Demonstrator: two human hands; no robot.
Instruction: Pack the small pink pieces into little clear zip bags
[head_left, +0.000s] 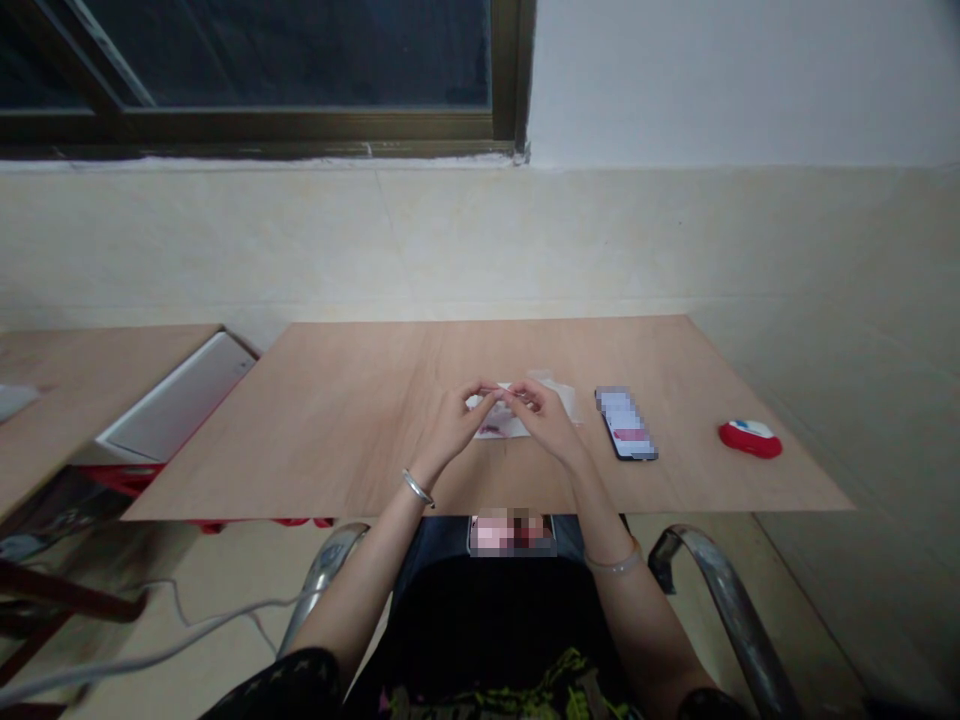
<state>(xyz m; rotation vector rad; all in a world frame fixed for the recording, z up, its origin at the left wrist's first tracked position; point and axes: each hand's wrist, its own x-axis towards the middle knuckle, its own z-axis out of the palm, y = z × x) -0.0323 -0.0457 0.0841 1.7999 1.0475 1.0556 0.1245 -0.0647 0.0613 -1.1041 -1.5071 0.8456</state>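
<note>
My left hand (459,415) and my right hand (545,412) meet above the middle of the wooden board table. Thumb and fingertips are pinched together on each hand, and the two pinches nearly touch. Whatever is between the fingertips is too small to make out. Under the hands lies a white sheet (513,430), partly hidden by them, with small dark reddish bits (491,431) on it. Beside my right hand a clear or whitish piece of film (562,398) lies flat on the board.
A phone (626,424) with its screen lit lies right of my hands. Farther right sits a red and white rounded object (750,439). Another phone (512,533) rests on my lap. A white box (180,400) stands between this board (360,430) and a second table (90,370).
</note>
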